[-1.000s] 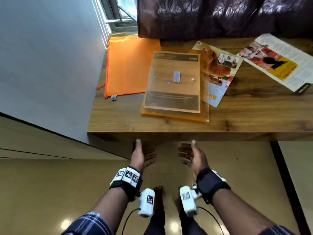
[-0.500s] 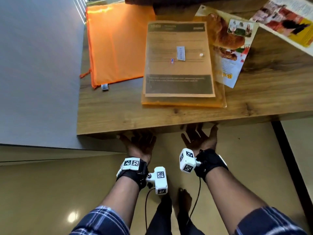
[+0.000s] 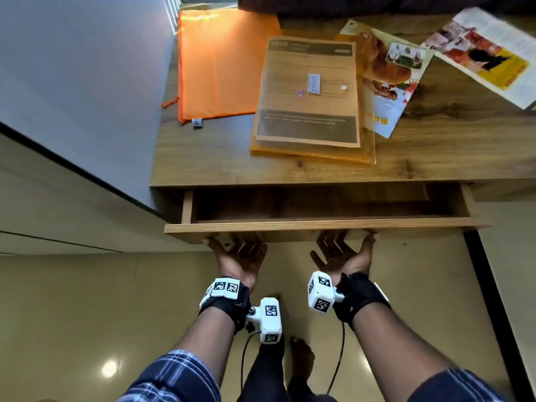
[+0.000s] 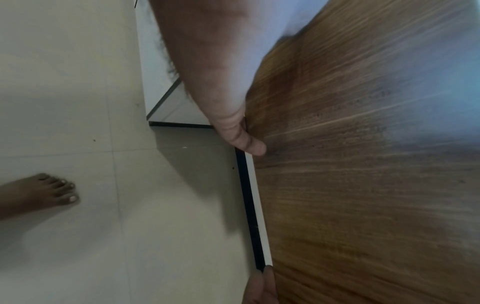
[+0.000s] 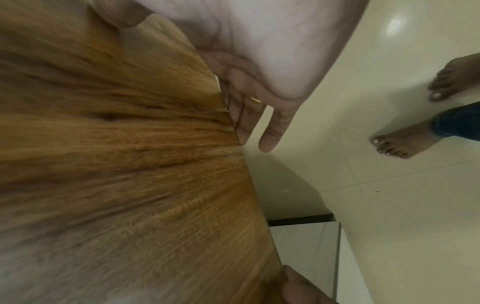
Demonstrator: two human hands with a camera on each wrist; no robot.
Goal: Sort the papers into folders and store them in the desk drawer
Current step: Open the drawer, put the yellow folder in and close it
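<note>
With palms turned up, the left hand (image 3: pixel 242 258) and right hand (image 3: pixel 342 256) hook their fingers under the drawer (image 3: pixel 324 227) front's lower edge, gripping it on each side of the middle. It stands partly out below the desk (image 3: pixel 208 166) top. Being stiff wood on runners, it should slide evenly if both sides are drawn alike. Up on the desk, the orange folder (image 3: pixel 217 62) and amber sleeve (image 3: pixel 311 150) look light, limp and slippery; they are best taken by an edge.

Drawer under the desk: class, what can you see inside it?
The open drawer shows only bare wood in the part pulled out. The rest is hidden under the desk. Both hands, left and right, hold its front from below.
</note>
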